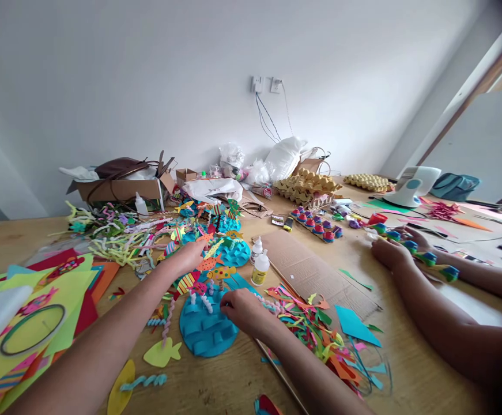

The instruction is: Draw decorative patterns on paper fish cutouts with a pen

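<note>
My left hand (191, 253) reaches in among the paper fish, its fingertips at an orange paper piece (206, 237); whether it grips that piece is unclear. My right hand (242, 311) is closed at the right edge of a round blue paper base (210, 334), and what its fingers hold is too small to make out. White pipe-cleaner coils and a red-and-yellow striped fish (187, 283) stand at the back of this base. Another blue base (234, 252) with fish sits behind it. A yellow fish (162, 353) lies at the front left.
Two glue bottles (260, 269) stand behind my right hand. Paper scraps (320, 331) and cardboard (306, 265) lie to the right, coloured sheets (67, 300) to the left. At the right, another person's hands (391, 252) hold a painted egg-carton strip (410, 246).
</note>
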Demonstrator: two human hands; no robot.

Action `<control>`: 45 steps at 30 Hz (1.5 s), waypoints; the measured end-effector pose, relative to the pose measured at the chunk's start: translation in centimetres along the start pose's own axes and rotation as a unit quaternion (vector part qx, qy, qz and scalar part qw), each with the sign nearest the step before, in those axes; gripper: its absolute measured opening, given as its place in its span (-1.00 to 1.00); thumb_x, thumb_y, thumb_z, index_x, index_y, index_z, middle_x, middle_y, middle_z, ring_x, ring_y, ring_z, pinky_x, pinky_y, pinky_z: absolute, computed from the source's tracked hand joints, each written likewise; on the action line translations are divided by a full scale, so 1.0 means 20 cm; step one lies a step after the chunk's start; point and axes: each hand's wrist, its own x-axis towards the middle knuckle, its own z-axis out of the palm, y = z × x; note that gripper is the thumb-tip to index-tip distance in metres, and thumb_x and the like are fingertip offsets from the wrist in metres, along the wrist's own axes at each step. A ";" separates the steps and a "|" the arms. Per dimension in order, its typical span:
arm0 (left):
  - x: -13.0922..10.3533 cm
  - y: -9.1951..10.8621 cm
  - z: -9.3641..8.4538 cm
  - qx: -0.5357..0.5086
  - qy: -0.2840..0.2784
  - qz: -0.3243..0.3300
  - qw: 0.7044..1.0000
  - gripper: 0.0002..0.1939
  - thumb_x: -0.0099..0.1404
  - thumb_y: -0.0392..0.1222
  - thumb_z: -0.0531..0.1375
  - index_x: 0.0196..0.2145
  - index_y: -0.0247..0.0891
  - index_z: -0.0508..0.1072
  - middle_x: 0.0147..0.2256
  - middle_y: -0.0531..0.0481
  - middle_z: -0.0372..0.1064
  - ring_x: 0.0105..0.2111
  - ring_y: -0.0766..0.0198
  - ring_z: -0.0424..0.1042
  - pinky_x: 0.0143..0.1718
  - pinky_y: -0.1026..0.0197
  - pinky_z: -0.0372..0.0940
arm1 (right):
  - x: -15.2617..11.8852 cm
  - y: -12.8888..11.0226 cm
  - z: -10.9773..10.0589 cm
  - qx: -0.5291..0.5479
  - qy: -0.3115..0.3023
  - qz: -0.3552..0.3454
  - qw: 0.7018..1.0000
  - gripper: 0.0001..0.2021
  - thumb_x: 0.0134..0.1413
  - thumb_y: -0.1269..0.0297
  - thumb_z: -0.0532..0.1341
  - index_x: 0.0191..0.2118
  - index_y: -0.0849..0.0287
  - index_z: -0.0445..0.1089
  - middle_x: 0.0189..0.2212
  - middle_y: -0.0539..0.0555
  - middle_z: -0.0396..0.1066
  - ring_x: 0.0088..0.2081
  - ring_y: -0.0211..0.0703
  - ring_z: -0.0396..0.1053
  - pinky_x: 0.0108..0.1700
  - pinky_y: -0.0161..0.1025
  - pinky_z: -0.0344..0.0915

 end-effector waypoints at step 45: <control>-0.04 -0.04 -0.02 0.054 -0.064 0.050 0.995 -0.70 0.32 -0.10 0.13 -0.05 -0.28 0.34 -0.06 -0.09 0.32 -0.15 0.16 0.38 -0.16 0.02 0.35 | 0.04 -0.03 0.04 -0.135 -0.008 0.001 0.991 -0.61 0.06 0.41 0.04 -0.04 -0.10 0.42 -0.26 0.15 0.53 -0.24 0.03 0.49 -0.31 -0.22 0.31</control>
